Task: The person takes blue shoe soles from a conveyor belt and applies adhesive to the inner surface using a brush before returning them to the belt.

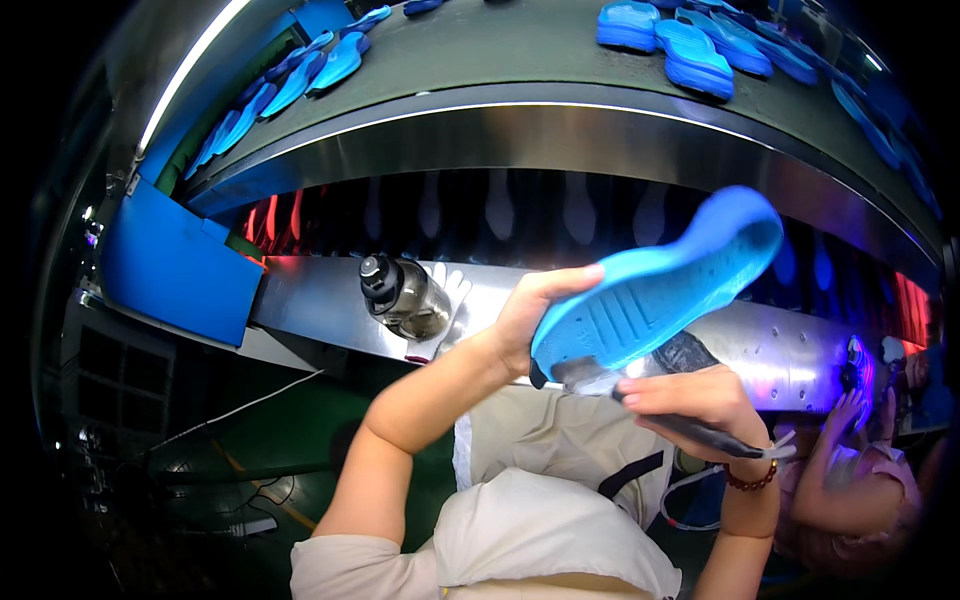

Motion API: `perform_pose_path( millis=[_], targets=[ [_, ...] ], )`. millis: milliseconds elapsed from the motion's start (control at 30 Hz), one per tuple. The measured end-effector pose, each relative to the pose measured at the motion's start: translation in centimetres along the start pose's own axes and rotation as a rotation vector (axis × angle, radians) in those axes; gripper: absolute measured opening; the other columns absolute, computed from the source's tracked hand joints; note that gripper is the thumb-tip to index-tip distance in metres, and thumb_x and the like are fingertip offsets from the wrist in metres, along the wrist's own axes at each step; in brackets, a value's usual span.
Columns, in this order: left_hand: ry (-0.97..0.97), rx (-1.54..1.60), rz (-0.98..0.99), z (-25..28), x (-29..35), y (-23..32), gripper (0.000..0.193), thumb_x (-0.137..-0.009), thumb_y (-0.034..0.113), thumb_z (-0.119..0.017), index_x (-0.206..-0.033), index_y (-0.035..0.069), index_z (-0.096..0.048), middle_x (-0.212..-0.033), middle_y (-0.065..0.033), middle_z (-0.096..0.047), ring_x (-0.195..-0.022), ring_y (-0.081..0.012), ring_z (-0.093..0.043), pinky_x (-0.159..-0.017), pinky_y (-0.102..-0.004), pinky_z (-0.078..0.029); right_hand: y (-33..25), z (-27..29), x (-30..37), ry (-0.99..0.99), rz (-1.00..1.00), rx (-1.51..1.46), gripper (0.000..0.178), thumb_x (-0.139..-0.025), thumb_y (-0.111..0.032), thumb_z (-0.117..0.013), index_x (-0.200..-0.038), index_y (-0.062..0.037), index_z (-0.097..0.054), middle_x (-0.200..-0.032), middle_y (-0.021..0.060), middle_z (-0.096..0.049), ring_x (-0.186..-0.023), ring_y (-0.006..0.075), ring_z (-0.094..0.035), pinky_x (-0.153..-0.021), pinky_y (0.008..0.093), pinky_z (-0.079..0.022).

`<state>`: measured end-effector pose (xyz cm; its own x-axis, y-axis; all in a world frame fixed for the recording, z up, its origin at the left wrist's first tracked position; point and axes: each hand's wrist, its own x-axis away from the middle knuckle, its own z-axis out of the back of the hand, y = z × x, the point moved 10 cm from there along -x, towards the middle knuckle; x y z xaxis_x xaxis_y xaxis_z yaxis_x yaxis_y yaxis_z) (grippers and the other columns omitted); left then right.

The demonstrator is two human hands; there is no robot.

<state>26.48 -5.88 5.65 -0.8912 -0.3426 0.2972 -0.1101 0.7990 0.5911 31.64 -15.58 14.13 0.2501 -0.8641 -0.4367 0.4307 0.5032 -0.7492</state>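
Note:
A bright blue shoe sole (640, 300) is held up in front of me, tilted, its hollow side facing me. My left hand (525, 318) grips its near left end, thumb along the edge. My right hand (700, 400) is closed round the dark handle of a brush (705, 436), which has pale strings at its end. The brush head, blurred, touches or nearly touches the near end of the sole. A beaded bracelet sits on my right wrist. Behind the right hand a dark, crumpled thing (685, 352) is partly hidden.
A clear bottle (408, 300) with a black lid stands on the metal ledge (310, 300), beside a white glove (455, 290). Beyond, a dark green conveyor (480, 55) carries several blue soles (695, 60). Another person's hands (850, 410) work at the right.

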Motion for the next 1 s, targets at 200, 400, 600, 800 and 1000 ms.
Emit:
perform_pose_path(
  millis=[200, 400, 600, 800, 1000],
  targets=[
    [-0.067, -0.347, 0.206, -0.7, 1.8, -1.4, 0.061, -0.083, 0.042, -0.055, -0.127, 0.001, -0.045, -0.108, -0.0172, -0.056, -0.090, -0.0212, -0.058, -0.075, -0.0315, -0.049, -0.6, 0.8, 0.2, -0.107, 0.041, 0.063, 0.022, -0.070, -0.004, -0.064, -0.091, -0.0078, -0.067, -0.096, 0.0065, -0.067, -0.075, 0.0222, -0.066, -0.060, 0.0278, -0.052],
    [0.001, -0.397, 0.220, 0.8, 1.8, -1.8, 0.059, -0.087, 0.041, -0.051, -0.126, -0.003, -0.045, -0.112, -0.0196, -0.056, -0.094, -0.0244, -0.060, -0.082, -0.0336, -0.048, -0.3, -1.3, 1.0, -0.487, -0.122, 0.334, 0.020, -0.071, -0.007, -0.067, -0.091, -0.0088, -0.066, -0.096, 0.0117, -0.067, -0.081, 0.0250, -0.066, -0.067, 0.0293, -0.054],
    [0.004, -0.420, 0.204, 1.4, 2.4, -0.9, 0.061, -0.086, 0.042, -0.052, -0.127, -0.002, -0.044, -0.113, -0.0201, -0.056, -0.096, -0.0260, -0.060, -0.082, -0.0339, -0.049, 2.0, 2.3, 0.5, -0.354, -0.127, 0.336, 0.016, -0.074, -0.007, -0.065, -0.089, -0.0044, -0.066, -0.095, 0.0133, -0.066, -0.081, 0.0260, -0.066, -0.068, 0.0292, -0.053],
    [-0.014, -0.074, 0.038, 2.3, 1.4, -1.0, 0.060, -0.085, 0.036, -0.051, -0.129, -0.003, -0.040, -0.118, -0.0219, -0.053, -0.104, -0.0307, -0.057, -0.087, -0.0392, -0.047, 2.8, 2.6, 1.2, -0.034, -0.377, -0.382, 0.021, -0.079, -0.001, -0.061, -0.100, 0.0005, -0.064, -0.077, 0.0115, -0.066, -0.057, 0.0120, -0.062, -0.052, 0.0225, -0.048],
    [0.016, 0.067, -0.010, 2.2, 0.1, -2.2, 0.057, -0.085, 0.035, -0.051, -0.128, -0.001, -0.039, -0.114, -0.0212, -0.054, -0.100, -0.0318, -0.058, -0.084, -0.0442, -0.050, 9.1, 4.2, 2.7, 0.345, -0.387, -0.314, 0.016, -0.081, -0.002, -0.059, -0.094, 0.0014, -0.067, -0.076, 0.0072, -0.066, -0.047, 0.0055, -0.052, -0.042, 0.0172, -0.042]
  ],
)
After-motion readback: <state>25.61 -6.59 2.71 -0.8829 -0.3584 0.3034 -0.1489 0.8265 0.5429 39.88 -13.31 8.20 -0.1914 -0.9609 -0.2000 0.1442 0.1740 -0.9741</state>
